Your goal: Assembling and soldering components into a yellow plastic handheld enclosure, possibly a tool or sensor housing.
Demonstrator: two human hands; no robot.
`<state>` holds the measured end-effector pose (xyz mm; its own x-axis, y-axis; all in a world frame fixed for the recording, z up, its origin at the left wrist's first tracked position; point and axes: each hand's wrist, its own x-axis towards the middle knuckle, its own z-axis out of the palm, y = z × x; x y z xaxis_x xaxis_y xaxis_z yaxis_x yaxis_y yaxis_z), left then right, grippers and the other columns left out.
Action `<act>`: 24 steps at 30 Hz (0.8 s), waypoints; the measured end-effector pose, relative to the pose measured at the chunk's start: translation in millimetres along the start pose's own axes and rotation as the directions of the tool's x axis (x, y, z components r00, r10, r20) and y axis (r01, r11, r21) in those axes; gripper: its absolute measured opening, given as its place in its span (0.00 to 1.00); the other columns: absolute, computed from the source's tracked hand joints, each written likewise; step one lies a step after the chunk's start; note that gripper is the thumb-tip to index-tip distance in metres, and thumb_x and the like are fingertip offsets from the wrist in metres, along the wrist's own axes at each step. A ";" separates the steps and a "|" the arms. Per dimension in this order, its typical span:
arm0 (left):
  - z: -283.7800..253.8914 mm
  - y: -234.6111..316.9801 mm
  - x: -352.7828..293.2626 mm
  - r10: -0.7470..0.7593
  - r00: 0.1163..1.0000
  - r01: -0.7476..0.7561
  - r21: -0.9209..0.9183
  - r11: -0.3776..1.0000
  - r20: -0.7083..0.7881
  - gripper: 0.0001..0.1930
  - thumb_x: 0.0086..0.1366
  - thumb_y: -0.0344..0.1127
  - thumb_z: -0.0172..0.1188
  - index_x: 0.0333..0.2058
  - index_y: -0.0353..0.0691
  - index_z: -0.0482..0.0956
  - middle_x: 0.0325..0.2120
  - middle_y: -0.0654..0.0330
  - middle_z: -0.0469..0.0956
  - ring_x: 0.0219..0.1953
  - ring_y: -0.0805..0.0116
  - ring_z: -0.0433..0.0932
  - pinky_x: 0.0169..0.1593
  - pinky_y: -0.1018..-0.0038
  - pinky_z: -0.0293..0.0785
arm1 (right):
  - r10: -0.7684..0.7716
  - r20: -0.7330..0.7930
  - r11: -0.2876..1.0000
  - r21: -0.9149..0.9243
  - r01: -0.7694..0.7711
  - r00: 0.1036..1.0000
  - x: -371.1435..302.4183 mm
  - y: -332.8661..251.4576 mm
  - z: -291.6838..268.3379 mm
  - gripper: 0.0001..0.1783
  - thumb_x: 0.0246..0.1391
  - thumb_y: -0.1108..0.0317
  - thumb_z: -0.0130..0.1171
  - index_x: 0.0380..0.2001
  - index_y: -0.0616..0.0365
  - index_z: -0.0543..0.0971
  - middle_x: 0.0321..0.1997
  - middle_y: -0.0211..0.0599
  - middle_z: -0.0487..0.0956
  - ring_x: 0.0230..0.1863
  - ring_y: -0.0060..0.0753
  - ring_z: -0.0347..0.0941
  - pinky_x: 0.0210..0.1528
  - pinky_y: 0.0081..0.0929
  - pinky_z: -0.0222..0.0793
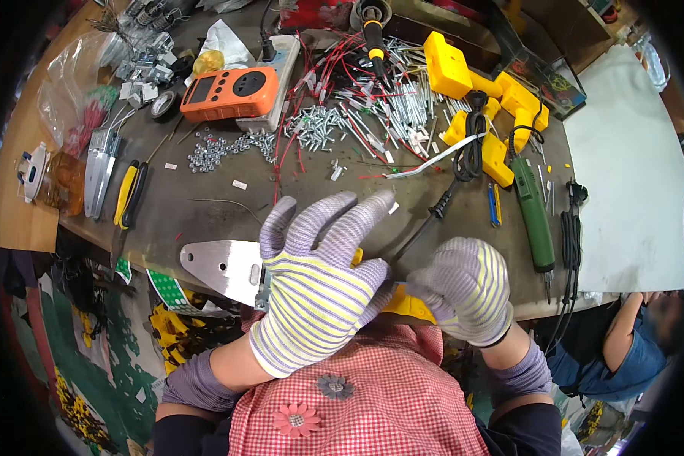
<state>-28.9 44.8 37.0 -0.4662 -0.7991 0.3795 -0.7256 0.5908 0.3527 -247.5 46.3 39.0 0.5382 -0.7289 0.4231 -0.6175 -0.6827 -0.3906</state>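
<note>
Both my hands wear striped knit gloves. My left hand (315,285) lies over a tool with a pointed silver metal plate (224,267). Three of its fingers stretch upward, while the index finger and thumb come together beside a yellow plastic part (410,305); what they pinch is hidden. My right hand (467,292) is curled into a fist just to the right, its fingertips slightly blurred. A small blue bit shows between the two hands, too covered to name.
An orange meter (229,93) stands at the back left. Loose screws (315,125), nuts (213,148) and red wires lie behind my hands. Yellow handles (448,67) and a green corded tool (534,216) are at right, pliers (129,195) at left. Another person (623,342) sits lower right.
</note>
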 end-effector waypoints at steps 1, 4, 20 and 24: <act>0.6 -0.4 -0.9 -0.012 0.999 0.013 0.019 1.000 -0.050 0.10 0.42 0.44 0.71 0.26 0.56 0.84 0.59 0.62 0.74 0.59 0.54 0.68 0.65 0.47 0.54 | 0.038 0.021 0.999 -0.027 -0.037 0.999 1.3 2.9 -1.8 0.06 0.46 0.62 0.67 0.29 0.47 0.83 0.26 0.31 0.79 0.28 0.41 0.77 0.28 0.37 0.70; -1.3 -3.2 -3.8 -0.019 0.992 0.024 0.041 0.999 -0.123 0.08 0.42 0.44 0.71 0.24 0.56 0.85 0.58 0.59 0.75 0.58 0.51 0.69 0.64 0.47 0.55 | 0.048 0.033 0.996 0.077 -0.050 0.998 18.0 24.2 -2.7 0.08 0.50 0.61 0.67 0.30 0.51 0.83 0.28 0.36 0.80 0.30 0.44 0.77 0.32 0.38 0.71; 0.1 -5.9 -2.3 -0.036 0.992 0.040 0.025 0.999 -0.120 0.08 0.45 0.42 0.71 0.26 0.53 0.86 0.57 0.57 0.76 0.57 0.51 0.70 0.63 0.49 0.56 | 0.535 0.230 0.781 -0.502 -0.372 0.813 118.4 125.3 25.1 0.18 0.49 0.54 0.61 0.35 0.57 0.85 0.38 0.48 0.84 0.43 0.51 0.81 0.47 0.46 0.75; 1.1 -9.2 -3.2 -0.055 0.993 0.055 0.003 0.998 -0.106 0.07 0.48 0.43 0.70 0.27 0.53 0.84 0.58 0.62 0.75 0.59 0.54 0.69 0.63 0.45 0.57 | 0.238 -0.144 0.910 -0.313 -0.272 0.961 86.9 106.4 25.6 0.09 0.48 0.66 0.63 0.32 0.59 0.81 0.32 0.48 0.82 0.40 0.52 0.80 0.45 0.43 0.75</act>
<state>-21.3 41.8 31.6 -0.3698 -0.8139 0.4480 -0.7520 0.5454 0.3701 -251.7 -91.0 13.2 0.2875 -0.8551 0.4316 -0.8879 -0.4069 -0.2147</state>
